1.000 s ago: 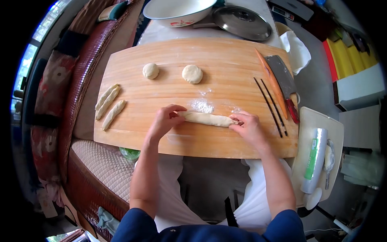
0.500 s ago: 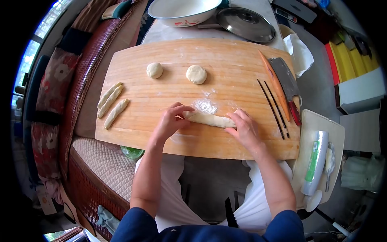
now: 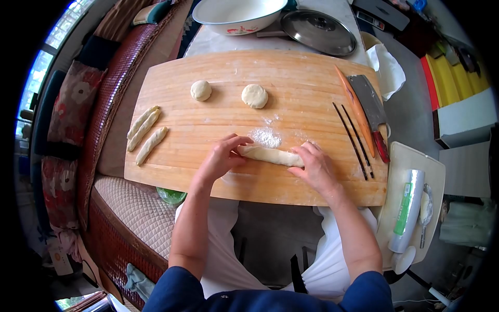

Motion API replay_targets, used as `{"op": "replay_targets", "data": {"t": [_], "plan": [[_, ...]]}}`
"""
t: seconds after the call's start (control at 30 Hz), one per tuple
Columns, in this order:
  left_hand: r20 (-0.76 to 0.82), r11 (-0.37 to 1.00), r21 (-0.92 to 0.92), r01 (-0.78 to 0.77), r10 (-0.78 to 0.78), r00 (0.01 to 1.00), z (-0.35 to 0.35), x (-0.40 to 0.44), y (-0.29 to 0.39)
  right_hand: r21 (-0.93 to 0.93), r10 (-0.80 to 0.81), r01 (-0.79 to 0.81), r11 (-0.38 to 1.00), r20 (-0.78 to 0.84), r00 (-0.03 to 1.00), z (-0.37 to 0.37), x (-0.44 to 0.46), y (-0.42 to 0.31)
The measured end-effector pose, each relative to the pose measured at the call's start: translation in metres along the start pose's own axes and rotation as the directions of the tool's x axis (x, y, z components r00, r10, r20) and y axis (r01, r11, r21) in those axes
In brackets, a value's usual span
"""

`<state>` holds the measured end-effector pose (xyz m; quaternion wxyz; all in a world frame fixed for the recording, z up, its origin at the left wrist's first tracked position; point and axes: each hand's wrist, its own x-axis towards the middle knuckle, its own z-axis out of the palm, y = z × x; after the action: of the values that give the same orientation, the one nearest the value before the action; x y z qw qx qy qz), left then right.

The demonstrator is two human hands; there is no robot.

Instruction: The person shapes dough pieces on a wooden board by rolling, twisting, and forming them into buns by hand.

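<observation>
A pale dough roll (image 3: 270, 155) lies crosswise near the front of the wooden board (image 3: 208, 130). Its left end is pinched between the fingers of my left hand (image 3: 227, 156), and my right hand (image 3: 313, 164) grips its right end. White flour (image 3: 265, 137) is scattered just behind the roll. Two round dough pieces, one at the back left (image 3: 200, 90) and one at the back centre (image 3: 254, 96), rest on the board. At the left edge lie three dough strips, the nearest one (image 3: 152, 145) slightly apart from the others.
Black chopsticks (image 3: 353, 141), a tapered wooden rolling pin (image 3: 355, 112) and a cleaver (image 3: 369, 101) lie on the board's right side. Behind it are a white basin (image 3: 239, 26) and a metal lid (image 3: 318, 32). A tray (image 3: 436, 171) at right holds a plastic-wrap roll (image 3: 408, 210).
My right hand has shifted slightly left and inward along the dough roll, covering its right tip. My left hand keeps its hold. The whole view has drifted, moving the board slightly right.
</observation>
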<state>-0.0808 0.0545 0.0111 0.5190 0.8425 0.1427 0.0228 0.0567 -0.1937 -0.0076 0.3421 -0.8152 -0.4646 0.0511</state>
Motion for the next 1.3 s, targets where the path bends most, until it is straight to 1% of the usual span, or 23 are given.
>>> {"op": "replay_targets", "data": {"t": [0.07, 0.17, 0.23, 0.33, 0.37, 0.47, 0.57, 0.77, 0.87, 0.97, 1.03, 1.17, 1.23, 1.27, 1.3], "plan": [[-0.003, 0.988, 0.126, -0.094, 0.095, 0.995, 0.002, 0.002, -0.009, -0.003, 0.001, -0.001, 1.0, 0.022, 1.0, -0.001, 0.001, -0.002], [-0.03, 0.99, 0.067, -0.128, 0.13, 0.991, 0.002, 0.003, -0.017, 0.03, 0.043, -0.045, 0.999, 0.058, 0.997, -0.002, 0.0, -0.003], [-0.025, 0.994, 0.048, -0.098, 0.099, 0.995, 0.001, 0.002, -0.015, 0.077, 0.085, -0.09, 0.993, 0.073, 0.994, -0.005, 0.0, -0.002], [-0.022, 0.998, -0.012, -0.055, 0.055, 0.998, 0.0, 0.003, -0.012, 0.125, 0.077, -0.084, 0.989, 0.06, 0.995, -0.004, -0.001, 0.002], [-0.022, 0.998, -0.037, -0.042, 0.041, 0.999, 0.0, 0.003, -0.011, 0.111, 0.061, -0.067, 0.992, 0.059, 0.996, -0.005, -0.001, 0.003], [-0.027, 0.998, -0.018, -0.065, 0.065, 0.998, 0.004, 0.003, -0.012, 0.075, 0.02, -0.025, 0.997, 0.062, 0.998, -0.007, 0.0, 0.004], [-0.069, 0.992, -0.092, -0.082, 0.076, 0.995, 0.013, 0.003, -0.005, 0.061, 0.008, -0.012, 0.998, 0.066, 0.998, -0.006, -0.001, 0.004], [-0.088, 0.998, 0.026, -0.052, 0.054, 0.995, 0.019, 0.006, -0.019, 0.058, 0.007, -0.011, 0.998, 0.069, 0.998, -0.004, -0.001, 0.005], [-0.115, 0.997, 0.054, -0.061, 0.067, 0.991, 0.021, 0.007, -0.02, 0.051, 0.004, -0.008, 0.999, 0.079, 0.997, -0.006, -0.001, 0.003], [-0.09, 0.999, -0.028, 0.036, -0.038, 0.995, 0.021, 0.007, -0.005, 0.029, 0.003, -0.006, 1.0, 0.09, 0.996, -0.008, 0.0, -0.002], [-0.066, 0.999, 0.026, 0.036, -0.034, 0.997, 0.022, 0.005, 0.005, 0.005, -0.002, 0.002, 1.0, 0.076, 0.997, -0.004, 0.0, -0.003], [-0.035, 0.993, 0.104, 0.049, -0.046, 0.998, 0.025, 0.004, 0.002, 0.088, 0.06, -0.067, 0.994, 0.084, 0.995, 0.003, -0.002, -0.002], [-0.093, 0.994, 0.092, -0.059, 0.068, 0.993, 0.027, 0.004, 0.004, 0.119, 0.074, -0.083, 0.989, 0.072, 0.995, 0.005, -0.002, -0.003], [-0.121, 0.99, 0.088, -0.113, 0.123, 0.985, 0.028, 0.004, 0.006, 0.119, 0.045, -0.051, 0.992, 0.048, 0.998, 0.007, -0.002, -0.003], [-0.112, 0.994, 0.068, -0.089, 0.097, 0.989, 0.029, 0.005, 0.007, 0.118, 0.015, -0.018, 0.993, 0.023, 1.0, 0.008, -0.002, -0.003]]}}
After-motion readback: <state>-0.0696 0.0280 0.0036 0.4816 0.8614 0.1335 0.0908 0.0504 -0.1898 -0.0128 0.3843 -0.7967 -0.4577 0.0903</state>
